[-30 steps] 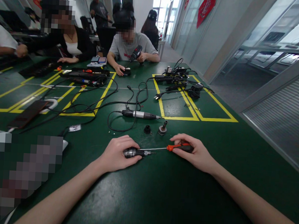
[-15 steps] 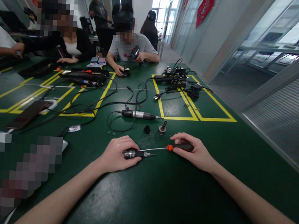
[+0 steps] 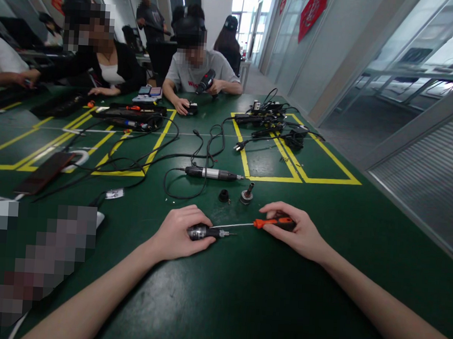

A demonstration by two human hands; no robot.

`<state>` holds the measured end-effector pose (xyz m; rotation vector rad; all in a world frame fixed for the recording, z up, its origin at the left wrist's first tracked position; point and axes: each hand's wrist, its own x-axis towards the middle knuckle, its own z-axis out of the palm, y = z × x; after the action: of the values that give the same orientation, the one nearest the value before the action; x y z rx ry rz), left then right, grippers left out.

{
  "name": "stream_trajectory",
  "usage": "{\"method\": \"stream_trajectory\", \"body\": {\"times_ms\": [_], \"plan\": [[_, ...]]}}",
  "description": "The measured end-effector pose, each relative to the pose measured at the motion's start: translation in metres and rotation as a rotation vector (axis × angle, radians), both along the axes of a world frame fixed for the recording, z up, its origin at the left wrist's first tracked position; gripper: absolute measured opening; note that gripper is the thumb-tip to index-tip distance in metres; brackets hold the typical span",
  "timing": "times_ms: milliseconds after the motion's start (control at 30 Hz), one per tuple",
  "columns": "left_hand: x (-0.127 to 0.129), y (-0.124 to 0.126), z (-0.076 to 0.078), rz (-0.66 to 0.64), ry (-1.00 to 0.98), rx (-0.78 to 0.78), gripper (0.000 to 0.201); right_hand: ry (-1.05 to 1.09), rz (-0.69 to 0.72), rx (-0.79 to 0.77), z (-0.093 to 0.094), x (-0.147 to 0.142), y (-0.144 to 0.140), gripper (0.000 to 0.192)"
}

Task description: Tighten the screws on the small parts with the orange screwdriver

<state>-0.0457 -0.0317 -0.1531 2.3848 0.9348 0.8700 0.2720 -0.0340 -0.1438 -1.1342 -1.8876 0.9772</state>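
My left hand is closed around a short black electric screwdriver or rotary tool body, whose silver chuck and thin bit point right. In my right hand, thumb and fingers grip the orange-and-black handle of a screwdriver. Its thin metal shaft runs left to the top of the tool body; my left fingers hide the exact spot the tip meets. Just beyond the hands lie a small black cap and a round metal part with a stub. Behind them rests a black-and-silver corded pen-shaped tool.
Cables loop across the green table, left of centre. A tangle of black adapters lies at the back right. On the left are a dark phone-like slab and a blurred-out object. Across the table, a co-worker holds a drill.
The screwdriver handle has turned in my right fingers, so more of its orange side shows. My left hand and the tool in it stay in place.
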Motion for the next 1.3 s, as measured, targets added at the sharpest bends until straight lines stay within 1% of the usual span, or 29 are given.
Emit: {"method": "stream_trajectory", "body": {"times_ms": [100, 167, 233, 400, 500, 567, 667, 733, 833, 900, 967, 1033, 1100, 1167, 1300], "plan": [[0.0004, -0.0002, 0.0003, 0.0, -0.001, -0.005, 0.01, -0.041, 0.014, -0.032, -0.0008, 0.0005, 0.0015, 0.029], [0.0008, -0.0004, 0.0007, -0.005, -0.005, -0.01, 0.01, -0.07, 0.027, -0.06, -0.0006, 0.0005, 0.0018, 0.036], [0.0011, -0.0005, 0.0009, -0.005, -0.008, -0.014, 0.011, -0.087, 0.026, -0.054, 0.0005, 0.0005, 0.0014, 0.041], [0.0011, -0.0004, 0.0, -0.01, -0.007, -0.008, 0.011, -0.027, 0.001, 0.006, 0.0025, 0.0011, -0.0002, 0.03], [0.0012, -0.0003, -0.0006, -0.014, -0.013, 0.0, 0.012, 0.0, -0.009, 0.053, -0.0003, 0.0021, 0.0014, 0.028], [0.0013, -0.0003, -0.0007, -0.013, -0.012, 0.001, 0.011, -0.02, 0.007, 0.039, -0.0029, 0.0024, 0.0028, 0.027], [0.0011, -0.0002, -0.0012, -0.011, -0.006, -0.003, 0.011, -0.048, 0.03, -0.053, -0.0051, 0.002, 0.0039, 0.034], [0.0008, 0.0001, -0.0018, -0.007, -0.006, -0.005, 0.012, -0.039, 0.027, -0.086, -0.0043, 0.0015, 0.0034, 0.037], [0.0005, 0.0004, -0.0024, -0.006, -0.008, 0.0, 0.012, -0.004, 0.016, -0.052, -0.0015, 0.0011, 0.002, 0.028], [0.0004, 0.0004, -0.0019, -0.008, -0.007, 0.004, 0.012, 0.013, 0.0, -0.01, -0.0003, 0.0012, 0.0016, 0.026], [0.0003, 0.0, -0.0008, -0.006, -0.005, 0.004, 0.012, 0.011, -0.004, 0.005, -0.0004, 0.0012, 0.0021, 0.028], [0.0003, -0.0004, 0.0, -0.004, -0.002, -0.001, 0.012, -0.01, 0.021, -0.039, -0.0015, 0.0011, 0.0029, 0.032], [0.0003, -0.0006, 0.0, -0.004, -0.002, -0.005, 0.011, -0.035, 0.047, -0.088, -0.0026, 0.0008, 0.0033, 0.041], [0.0003, -0.0008, -0.0006, -0.006, -0.006, -0.004, 0.011, -0.051, 0.049, -0.088, -0.0028, 0.0004, 0.0029, 0.046], [0.0001, -0.0012, -0.0012, -0.001, -0.015, 0.001, 0.009, -0.007, 0.014, -0.045, -0.002, -0.0005, 0.0013, 0.032]]}}
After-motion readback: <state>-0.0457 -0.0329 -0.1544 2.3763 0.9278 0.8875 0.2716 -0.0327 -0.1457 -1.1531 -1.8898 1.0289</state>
